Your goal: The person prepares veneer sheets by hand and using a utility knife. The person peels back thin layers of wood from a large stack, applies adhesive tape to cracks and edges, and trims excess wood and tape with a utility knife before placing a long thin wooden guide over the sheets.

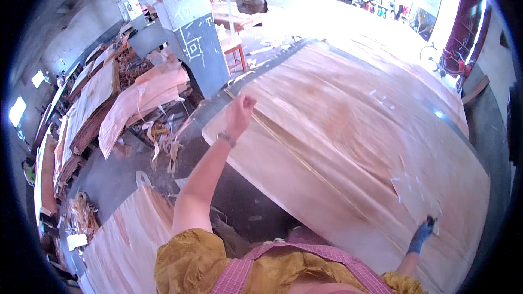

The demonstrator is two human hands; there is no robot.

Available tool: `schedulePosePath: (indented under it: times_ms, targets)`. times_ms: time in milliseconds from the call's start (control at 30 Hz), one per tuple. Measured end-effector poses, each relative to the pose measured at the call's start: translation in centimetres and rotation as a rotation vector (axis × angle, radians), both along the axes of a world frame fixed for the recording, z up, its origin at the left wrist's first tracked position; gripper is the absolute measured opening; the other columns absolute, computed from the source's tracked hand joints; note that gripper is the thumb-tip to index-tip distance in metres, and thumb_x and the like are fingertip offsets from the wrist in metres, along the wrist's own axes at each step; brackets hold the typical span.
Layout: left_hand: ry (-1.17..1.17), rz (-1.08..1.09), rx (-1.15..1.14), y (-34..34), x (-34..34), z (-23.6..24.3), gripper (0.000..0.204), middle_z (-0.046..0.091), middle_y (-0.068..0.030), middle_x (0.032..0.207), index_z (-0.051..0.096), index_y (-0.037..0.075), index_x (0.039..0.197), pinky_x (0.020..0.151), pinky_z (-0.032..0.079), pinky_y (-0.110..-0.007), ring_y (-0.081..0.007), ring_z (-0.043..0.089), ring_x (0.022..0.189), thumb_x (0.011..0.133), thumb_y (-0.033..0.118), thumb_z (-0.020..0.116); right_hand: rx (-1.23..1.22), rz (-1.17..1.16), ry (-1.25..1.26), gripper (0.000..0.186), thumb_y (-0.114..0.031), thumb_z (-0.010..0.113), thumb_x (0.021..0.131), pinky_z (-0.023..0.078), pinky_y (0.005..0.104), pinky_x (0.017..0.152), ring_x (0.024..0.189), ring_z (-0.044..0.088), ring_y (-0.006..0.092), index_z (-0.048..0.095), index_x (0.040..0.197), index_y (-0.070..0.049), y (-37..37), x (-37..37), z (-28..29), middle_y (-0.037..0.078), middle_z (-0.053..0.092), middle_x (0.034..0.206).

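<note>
A broad stack of thin wood veneer sheets (327, 103) lies in front of me, its top sheet pale brown with ripples. Across it runs a long, thin yellowish strip (305, 163), slanting from far left to near right. My left hand (239, 113), bare with a band at the wrist, is closed over the stack's left edge beside the strip's far end; what its fingers hold, if anything, is hidden. At the near right, my right hand (420, 237) wears a blue glove with dark fingertips and reaches onto the veneer. Its fingers are too small and blurred to read.
More veneer (131, 228) lies at the near left. Piled sheets (95, 106) and torn scraps (163, 136) fill the left side. A blue-and-white pillar (199, 38) stands beyond the stack's left corner, near an orange stool (235, 57). A bicycle (436, 60) is at the far right.
</note>
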State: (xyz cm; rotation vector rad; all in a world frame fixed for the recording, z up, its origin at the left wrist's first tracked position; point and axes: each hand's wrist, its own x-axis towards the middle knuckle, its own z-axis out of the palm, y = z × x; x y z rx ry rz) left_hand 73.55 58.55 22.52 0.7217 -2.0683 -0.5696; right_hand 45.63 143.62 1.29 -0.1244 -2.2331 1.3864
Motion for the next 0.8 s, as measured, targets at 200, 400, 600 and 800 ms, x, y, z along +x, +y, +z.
schedulePosePath:
  times_ms: [200,400,600,800]
  targets:
    - [0.121,0.119,-0.313,-14.9,-7.0,12.4,0.076,0.052,-0.0270,0.128,0.031,-0.003,0.143,0.097,0.044,-0.047,-0.0421,0.052,0.117,0.088,0.038,0.066,-0.154,0.778,0.093,0.031,-0.005,0.045,0.094,0.040,0.0205,0.057,0.064,0.049,0.0044,0.067,0.115,-0.006,-40.9,-0.5,14.0,-0.002,0.063,0.085]
    - [0.311,-0.081,-0.018,-22.4,-10.2,20.2,0.068,0.062,-0.0239,0.121,0.045,-0.004,0.136,0.089,0.049,-0.039,-0.0330,0.063,0.106,0.088,0.040,0.066,-0.225,1.276,0.224,0.024,-0.016,0.052,0.100,0.048,0.0235,0.063,0.069,0.056,0.0073,0.064,0.117,-0.005,-72.1,7.6,29.7,0.001,0.068,0.094]
    - [0.189,-0.297,0.012,-19.0,-5.6,14.5,0.031,0.072,-0.0065,0.074,0.073,0.004,0.089,0.061,0.051,-0.029,-0.0118,0.068,0.067,0.095,0.030,0.058,-0.058,0.880,1.037,0.029,-0.027,0.072,0.085,0.054,0.0411,0.070,0.080,0.068,0.0344,0.063,0.103,-0.005,-88.9,12.7,48.3,0.017,0.067,0.089]
    - [0.044,-0.494,0.097,-27.2,4.4,12.5,0.023,0.071,-0.0037,0.073,0.072,0.002,0.088,0.064,0.050,-0.025,-0.0095,0.067,0.070,0.092,0.023,0.064,0.251,-0.142,1.364,0.076,-0.048,0.058,0.090,0.053,0.0410,0.072,0.098,0.062,0.0327,0.038,0.138,0.008,-103.9,14.5,58.2,0.024,0.057,0.118]
